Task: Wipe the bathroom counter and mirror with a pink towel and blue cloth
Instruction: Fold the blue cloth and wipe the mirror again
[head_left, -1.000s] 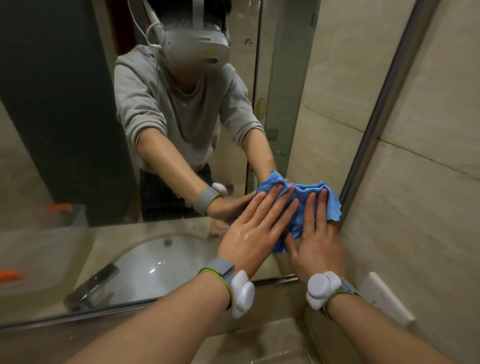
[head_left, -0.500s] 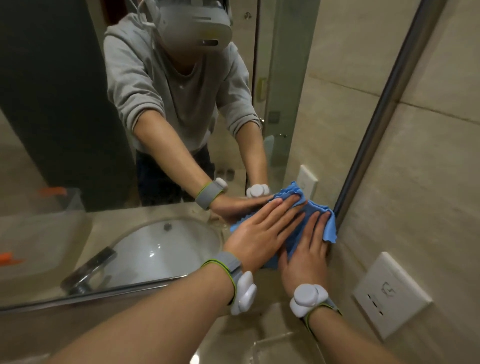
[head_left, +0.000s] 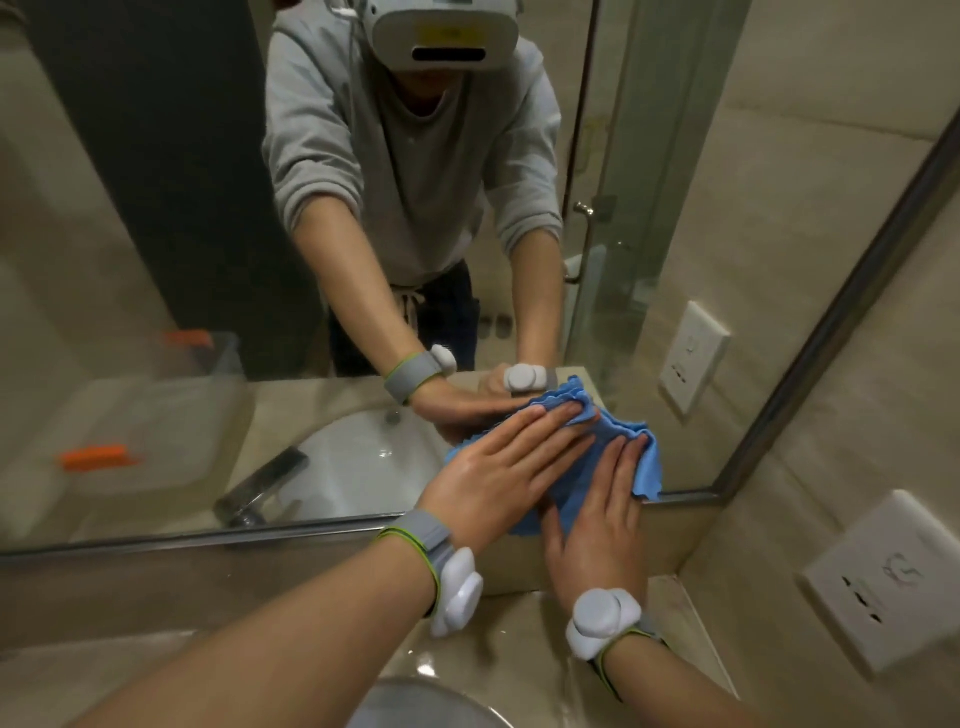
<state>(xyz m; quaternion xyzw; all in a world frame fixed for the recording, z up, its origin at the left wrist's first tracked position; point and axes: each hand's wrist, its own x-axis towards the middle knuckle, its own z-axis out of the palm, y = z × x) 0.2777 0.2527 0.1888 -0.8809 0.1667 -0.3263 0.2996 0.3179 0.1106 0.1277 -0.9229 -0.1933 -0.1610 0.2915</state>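
Note:
A crumpled blue cloth (head_left: 631, 457) is flat against the mirror (head_left: 156, 260) at its lower right corner. My left hand (head_left: 498, 478) lies over the cloth with straight fingers and presses it to the glass. Beside it, my right hand (head_left: 602, 525) presses the cloth's lower right part, fingers straight too. Both wrists carry white trackers on grey bands. The beige counter (head_left: 524, 660) runs below the mirror. No pink towel is in view.
The mirror's metal frame (head_left: 831, 332) runs up the right side beside a tiled wall with a white socket (head_left: 883, 577). A white basin's rim (head_left: 415, 701) shows at the bottom edge. The mirror reflects the faucet, basin, a clear box and a person.
Both hands have slid the blue cloth down the mirror, from mid-height to the bottom right corner near the frame. The view has tipped downward with them.

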